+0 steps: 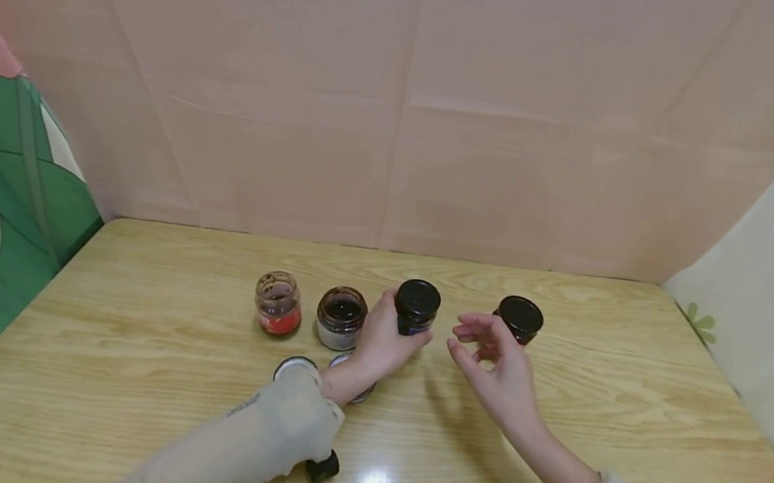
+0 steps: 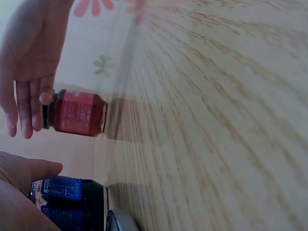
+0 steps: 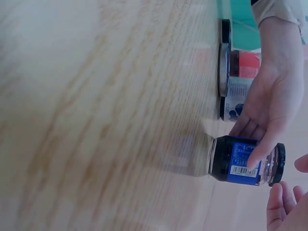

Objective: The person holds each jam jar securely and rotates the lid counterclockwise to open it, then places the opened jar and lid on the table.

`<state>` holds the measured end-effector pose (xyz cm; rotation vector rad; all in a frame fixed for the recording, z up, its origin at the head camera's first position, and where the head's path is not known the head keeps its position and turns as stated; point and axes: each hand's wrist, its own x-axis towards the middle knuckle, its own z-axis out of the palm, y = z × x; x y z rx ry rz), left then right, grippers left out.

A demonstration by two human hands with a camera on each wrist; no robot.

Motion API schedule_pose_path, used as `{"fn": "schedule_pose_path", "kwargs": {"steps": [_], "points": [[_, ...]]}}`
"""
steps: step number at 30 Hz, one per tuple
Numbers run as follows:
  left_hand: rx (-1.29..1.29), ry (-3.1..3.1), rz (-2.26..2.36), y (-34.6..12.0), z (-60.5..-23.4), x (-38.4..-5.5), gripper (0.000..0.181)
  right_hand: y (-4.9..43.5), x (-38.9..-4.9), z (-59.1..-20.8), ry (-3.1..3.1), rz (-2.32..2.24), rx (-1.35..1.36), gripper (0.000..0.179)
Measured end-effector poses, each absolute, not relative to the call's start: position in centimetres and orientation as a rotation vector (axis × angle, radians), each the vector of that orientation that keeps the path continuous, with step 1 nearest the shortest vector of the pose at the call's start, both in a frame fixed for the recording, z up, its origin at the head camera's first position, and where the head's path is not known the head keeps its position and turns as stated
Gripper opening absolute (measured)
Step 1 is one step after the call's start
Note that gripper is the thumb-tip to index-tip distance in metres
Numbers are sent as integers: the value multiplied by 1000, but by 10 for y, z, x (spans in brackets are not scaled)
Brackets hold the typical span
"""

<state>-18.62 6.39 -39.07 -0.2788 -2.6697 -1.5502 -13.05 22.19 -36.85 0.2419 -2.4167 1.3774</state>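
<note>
Your left grip (image 1: 382,334) holds the blue-labelled jar (image 1: 418,305), which is standing upright on the surface (image 1: 159,358), while your right grip (image 1: 499,368), with fingers loosely spread, is near the other black-lidded jar (image 1: 522,317).

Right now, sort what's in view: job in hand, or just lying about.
Likely the job:
blue-labelled jar, held by left hand
right hand, empty, near it

Likely just lying about:
lidded red-labelled jar
open red-labelled jar
open pale-labelled jar
two lids, partly hidden
</note>
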Motion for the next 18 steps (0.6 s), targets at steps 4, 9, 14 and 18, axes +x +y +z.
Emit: {"fn": "schedule_pose_path", "kwargs": {"steps": [4,9,14,18], "points": [[-257,-2680,-1552,64,-392,-188,64,221,-130,-371,-2425,1403,225,28],[-241,-2679,-1575,63,-392,-189,64,218,-129,-371,-2430,1418,212,28],[-215,-2699,-1565,62,-394,-187,64,217,-129,-370,-2426,1422,216,27],[-231,-2738,-1558,62,-392,-185,66,216,-128,-370,-2426,1420,211,27]]}}
